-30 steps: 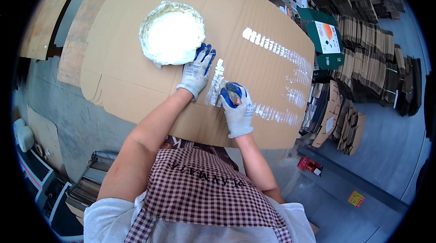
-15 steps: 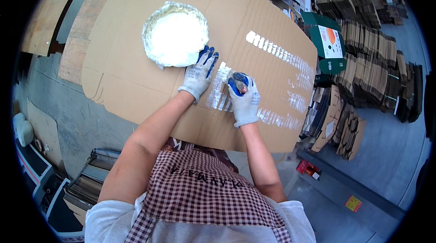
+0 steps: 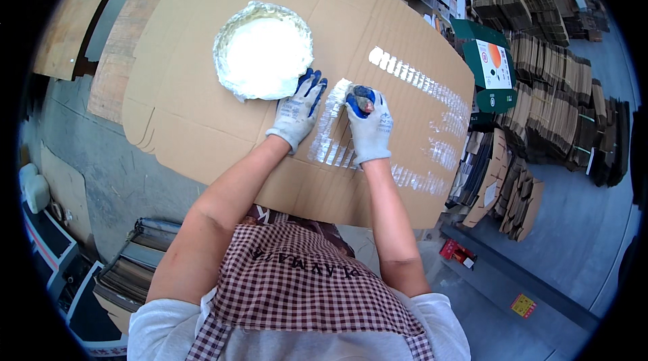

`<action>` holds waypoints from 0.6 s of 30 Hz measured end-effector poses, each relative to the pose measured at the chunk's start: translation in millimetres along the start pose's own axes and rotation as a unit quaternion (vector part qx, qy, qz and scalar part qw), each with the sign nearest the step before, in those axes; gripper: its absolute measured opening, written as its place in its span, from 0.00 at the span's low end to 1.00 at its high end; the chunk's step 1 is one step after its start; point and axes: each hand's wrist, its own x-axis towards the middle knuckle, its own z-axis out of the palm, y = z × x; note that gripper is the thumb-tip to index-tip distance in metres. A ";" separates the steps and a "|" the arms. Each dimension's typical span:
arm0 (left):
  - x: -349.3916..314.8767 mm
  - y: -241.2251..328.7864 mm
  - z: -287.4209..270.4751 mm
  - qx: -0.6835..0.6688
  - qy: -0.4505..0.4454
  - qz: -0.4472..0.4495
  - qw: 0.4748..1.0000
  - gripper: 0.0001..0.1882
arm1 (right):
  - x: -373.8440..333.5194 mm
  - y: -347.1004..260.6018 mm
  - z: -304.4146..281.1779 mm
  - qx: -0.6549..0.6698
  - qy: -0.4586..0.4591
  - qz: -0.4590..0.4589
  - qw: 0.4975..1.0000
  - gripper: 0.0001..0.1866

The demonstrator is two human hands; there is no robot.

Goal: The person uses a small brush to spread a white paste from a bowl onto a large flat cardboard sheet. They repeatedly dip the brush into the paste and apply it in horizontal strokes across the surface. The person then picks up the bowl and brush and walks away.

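My right hand, in a white glove with blue fingers, is closed around a dark, rounded tool; its working end is hidden. It is at the top right of a streaky white paste strip on a big brown cardboard sheet. My left hand, gloved alike, lies flat on the sheet with fingers stretched out, tips beside a round bowl with a crusted rim. Bright white paste fills the bowl.
Another white paste strip crosses the sheet's right part, with more smears near its right edge. A green box and stacked flat cartons stand to the right. Wooden boards lie at the far left.
My right hand has moved slightly up and right along the paste strip with the tool in its grip. My left hand and the bowl stay almost in place.
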 end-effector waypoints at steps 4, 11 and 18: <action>-0.2 -2.0 0.2 -0.004 0.007 0.002 1.000 0.23 | -11.5 -14.1 -14.9 0.004 -0.027 0.053 0.998 0.16; -0.3 -2.5 2.7 0.007 0.000 0.001 1.000 0.23 | -70.9 -21.5 -8.5 0.033 -0.089 0.078 0.992 0.16; 0.5 -0.5 -0.3 -0.004 0.015 0.005 1.000 0.22 | -89.9 -23.0 -11.9 0.019 -0.090 0.064 0.994 0.17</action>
